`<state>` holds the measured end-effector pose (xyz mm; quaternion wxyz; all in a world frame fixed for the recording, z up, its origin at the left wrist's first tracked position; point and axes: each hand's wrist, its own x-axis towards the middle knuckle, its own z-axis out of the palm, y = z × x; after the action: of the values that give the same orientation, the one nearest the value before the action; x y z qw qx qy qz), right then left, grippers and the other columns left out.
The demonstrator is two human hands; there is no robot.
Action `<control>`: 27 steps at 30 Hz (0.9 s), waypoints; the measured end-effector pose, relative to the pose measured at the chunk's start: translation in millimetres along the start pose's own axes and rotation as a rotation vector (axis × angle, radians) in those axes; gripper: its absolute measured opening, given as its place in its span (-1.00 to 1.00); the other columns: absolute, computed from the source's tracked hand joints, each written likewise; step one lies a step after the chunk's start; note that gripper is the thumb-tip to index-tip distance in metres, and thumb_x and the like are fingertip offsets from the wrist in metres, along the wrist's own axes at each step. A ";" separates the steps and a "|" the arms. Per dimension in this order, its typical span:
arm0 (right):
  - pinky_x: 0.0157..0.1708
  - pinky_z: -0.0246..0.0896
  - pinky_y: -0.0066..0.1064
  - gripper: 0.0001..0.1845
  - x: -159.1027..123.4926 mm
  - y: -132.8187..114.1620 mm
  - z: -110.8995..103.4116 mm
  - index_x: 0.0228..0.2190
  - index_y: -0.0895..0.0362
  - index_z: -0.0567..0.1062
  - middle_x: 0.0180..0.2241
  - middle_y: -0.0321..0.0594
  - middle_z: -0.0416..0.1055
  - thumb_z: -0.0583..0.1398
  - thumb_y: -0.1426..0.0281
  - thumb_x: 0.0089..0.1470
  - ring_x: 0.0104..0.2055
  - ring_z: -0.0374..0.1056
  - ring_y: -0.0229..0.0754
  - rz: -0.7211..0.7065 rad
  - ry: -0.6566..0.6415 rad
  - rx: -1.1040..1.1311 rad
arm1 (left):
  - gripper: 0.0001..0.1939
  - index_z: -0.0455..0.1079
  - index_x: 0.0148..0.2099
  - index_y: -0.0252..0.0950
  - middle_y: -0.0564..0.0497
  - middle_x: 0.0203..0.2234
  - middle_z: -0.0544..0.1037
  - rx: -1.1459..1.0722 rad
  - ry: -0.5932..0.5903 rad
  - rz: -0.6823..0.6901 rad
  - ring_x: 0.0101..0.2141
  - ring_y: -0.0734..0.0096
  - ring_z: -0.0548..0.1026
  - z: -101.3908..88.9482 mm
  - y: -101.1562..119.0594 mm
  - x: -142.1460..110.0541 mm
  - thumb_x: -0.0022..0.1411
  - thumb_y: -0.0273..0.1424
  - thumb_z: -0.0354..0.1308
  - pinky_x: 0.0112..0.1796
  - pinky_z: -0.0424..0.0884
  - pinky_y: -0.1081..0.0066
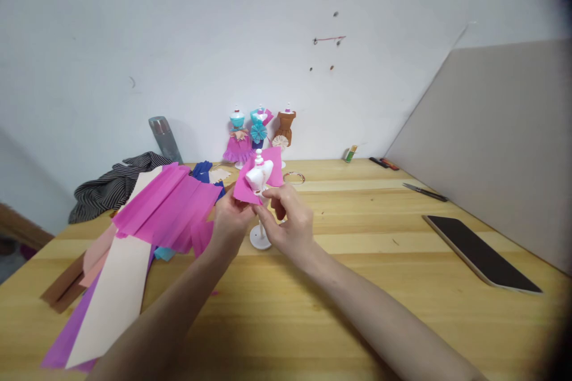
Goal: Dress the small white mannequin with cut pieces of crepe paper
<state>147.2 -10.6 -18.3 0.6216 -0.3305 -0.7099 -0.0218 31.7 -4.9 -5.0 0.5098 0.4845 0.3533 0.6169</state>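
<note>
Left hand (231, 214): pinching flat pink paper-like sheet (274, 166)
Right hand (290, 220): at white plastic mannequin (258, 177), grip unclear
Sheet fitting: seemingly underway around mannequin
Next fold: calls for even tension

Small craft workspace, indoor.
Wooden desk (384, 214), against white wall (201, 41); miniature dress forms (258, 175), four, three dressed; coloured sheets (174, 208), one heap.

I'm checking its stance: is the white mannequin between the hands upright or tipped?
Upright: the mannequin has its neck knob above and round base below.
</note>
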 end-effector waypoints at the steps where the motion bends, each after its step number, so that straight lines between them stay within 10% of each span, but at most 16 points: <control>1: -0.54 0.06 -0.41 -0.94 0.7 -0.8 -0.6 -0.35 0.08 0.38 -0.53 -0.32 0.25 0.17 0.48 0.09 -0.53 0.16 -0.27 0.003 0.001 0.007 | -0.59 0.45 -0.16 -0.39 -0.12 -0.25 0.60 0.008 -0.002 0.002 -0.16 0.17 0.53 -0.1 -0.1 -0.2 -0.16 -0.54 0.31 -0.11 0.42 0.27; 13: -0.58 0.00 -0.46 -0.82 8.3 -4.1 -2.6 -0.59 0.14 0.38 -0.61 -0.36 0.20 0.16 0.40 0.01 -0.58 0.08 -0.33 0.429 -0.003 0.268 | -0.62 0.48 -0.14 -0.36 -0.09 -0.25 0.62 0.004 -0.015 0.024 -0.16 0.21 0.54 -4.0 -2.7 1.5 -0.08 -0.45 0.34 -0.08 0.41 0.30; 27: -0.56 0.00 -0.47 -0.83 7.8 12.5 4.7 -0.58 0.16 0.39 -0.64 -0.39 0.17 0.17 0.36 -0.03 -0.58 0.06 -0.34 0.519 0.022 0.279 | -0.55 0.47 -0.04 -0.35 -0.12 -0.12 0.59 -0.051 -0.060 0.004 -0.03 0.15 0.49 -6.1 -7.1 1.2 -0.05 -0.47 0.31 -0.02 0.37 0.24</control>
<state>149.2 4.7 -17.2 0.6536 -0.4121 -0.5908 0.2321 27.9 -1.7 -13.0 0.5312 0.4904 0.3208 0.6120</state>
